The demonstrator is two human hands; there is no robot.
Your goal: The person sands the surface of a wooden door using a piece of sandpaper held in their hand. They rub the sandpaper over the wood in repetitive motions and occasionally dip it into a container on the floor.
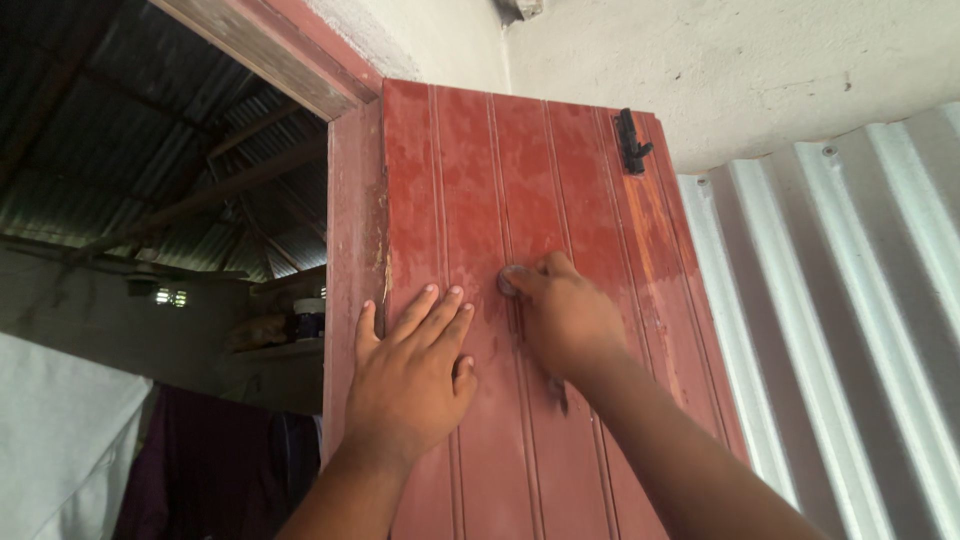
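Head view. Door of red-painted grooved boards, upright and swung open beside its frame, fills the centre. Left hand lies flat on the boards, fingers spread and closed on nothing. Right hand, at 2 o'clock from the left and just beside it, is curled, fingertips pinching a small grey pad or scrap against the wood; what the scrap is cannot be told. A black latch sits at 12 o'clock, well above both hands. Corrugated metal sheet stands at 3 o'clock.

Judged handling: the door is stiff and heavy and swings on hinges, so flat pressure steadies it; the worn paint looks dry, not slippery. The scrap looks light, best pinched.
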